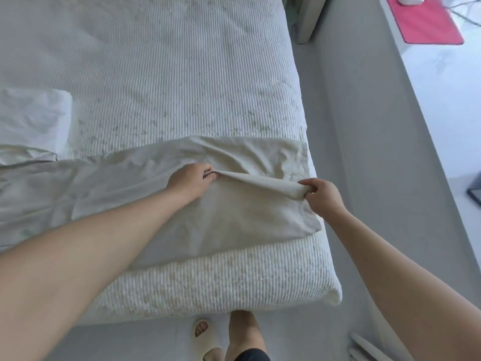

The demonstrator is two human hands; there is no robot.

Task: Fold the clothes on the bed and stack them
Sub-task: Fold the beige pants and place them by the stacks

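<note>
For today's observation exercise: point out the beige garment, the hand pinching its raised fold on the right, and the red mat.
beige garment [234,220], head view, flat lower panel.
right hand [321,198], head view, back of the hand.
red mat [426,22], head view, its middle.

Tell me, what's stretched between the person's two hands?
In the head view, a raised ridge of the beige cloth spans from the left hand to the right hand; both pinch it above the bed.

Both hands [191,181] [321,198] pinch raised fold of beige garment [234,212] on bed [169,74].
</note>
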